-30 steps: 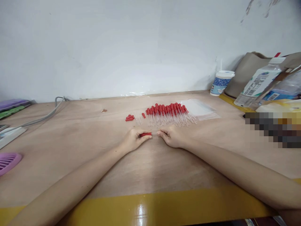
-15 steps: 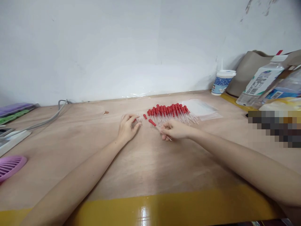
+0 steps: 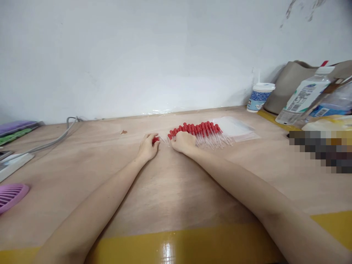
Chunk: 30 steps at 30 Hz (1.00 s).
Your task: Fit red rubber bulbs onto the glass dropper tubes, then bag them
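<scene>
Red-bulbed droppers (image 3: 205,129) with thin clear tubes lie side by side in a row on the wooden table, bulbs toward the wall. At the row's left end is my right hand (image 3: 183,141), its fingers pressed together on a dropper by a red bulb (image 3: 169,136); the palm covers several tubes. To the left, my left hand (image 3: 148,146) rests on the table with curled fingers around red bulbs (image 3: 155,139). Clear tubes (image 3: 163,139) stick out from there toward the right hand. How many droppers the left hand holds is hidden.
Clear plastic bags (image 3: 236,127) lie right of the row. Farther right stand a paper cup (image 3: 260,97) and a tilted bottle (image 3: 305,96). A grey cable (image 3: 59,138) and a pink slotted object (image 3: 13,196) are on the left. Yellow tape (image 3: 176,244) runs along the front edge.
My right hand has moved left and away from me, carrying a dropper to the row's left end. My left hand has shifted slightly left, its fingers still curled around red bulbs.
</scene>
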Available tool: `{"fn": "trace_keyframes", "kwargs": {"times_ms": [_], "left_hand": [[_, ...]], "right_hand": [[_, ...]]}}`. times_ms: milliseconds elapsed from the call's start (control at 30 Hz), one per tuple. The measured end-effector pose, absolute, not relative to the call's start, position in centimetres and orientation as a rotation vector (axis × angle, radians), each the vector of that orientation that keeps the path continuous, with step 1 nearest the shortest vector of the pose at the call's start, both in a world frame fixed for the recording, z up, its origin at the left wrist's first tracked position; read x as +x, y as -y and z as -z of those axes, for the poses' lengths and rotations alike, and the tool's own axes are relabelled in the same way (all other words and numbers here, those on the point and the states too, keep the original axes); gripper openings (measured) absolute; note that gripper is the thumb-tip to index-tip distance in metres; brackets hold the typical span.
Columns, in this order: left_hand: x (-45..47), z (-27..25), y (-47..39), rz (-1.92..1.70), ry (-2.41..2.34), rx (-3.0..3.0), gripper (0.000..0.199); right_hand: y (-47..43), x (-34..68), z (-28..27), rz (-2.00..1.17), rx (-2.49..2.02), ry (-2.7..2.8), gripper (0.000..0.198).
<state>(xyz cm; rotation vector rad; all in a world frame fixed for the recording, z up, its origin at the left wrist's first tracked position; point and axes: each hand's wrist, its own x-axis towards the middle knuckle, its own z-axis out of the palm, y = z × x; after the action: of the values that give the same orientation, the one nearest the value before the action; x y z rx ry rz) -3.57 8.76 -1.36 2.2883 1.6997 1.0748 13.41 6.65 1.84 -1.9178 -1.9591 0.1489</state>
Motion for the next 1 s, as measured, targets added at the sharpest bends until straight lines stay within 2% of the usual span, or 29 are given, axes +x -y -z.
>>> {"fn": "trace_keyframes", "kwargs": {"times_ms": [400, 567, 767, 1000], "left_hand": [[-4.6, 1.8, -9.6, -1.099, -1.394, 2.369, 0.029], [-4.4, 1.9, -9.2, -1.110, -1.220, 2.278, 0.034], [-4.5, 2.0, -9.1, -1.213, -1.324, 2.170, 0.034], [-4.6, 1.7, -8.7, -1.184, -1.440, 2.168, 0.036]], "right_hand": [[-7.5, 12.5, -1.6, -0.202, -1.976, 1.923, 0.033], [-7.0, 13.1, -1.7, -0.147, -1.929, 1.975, 0.042], [-6.6, 12.6, -1.8, -0.153, -1.795, 2.078, 0.030], [-6.8, 11.2, -1.4, -0.182, -1.822, 2.065, 0.026]]}}
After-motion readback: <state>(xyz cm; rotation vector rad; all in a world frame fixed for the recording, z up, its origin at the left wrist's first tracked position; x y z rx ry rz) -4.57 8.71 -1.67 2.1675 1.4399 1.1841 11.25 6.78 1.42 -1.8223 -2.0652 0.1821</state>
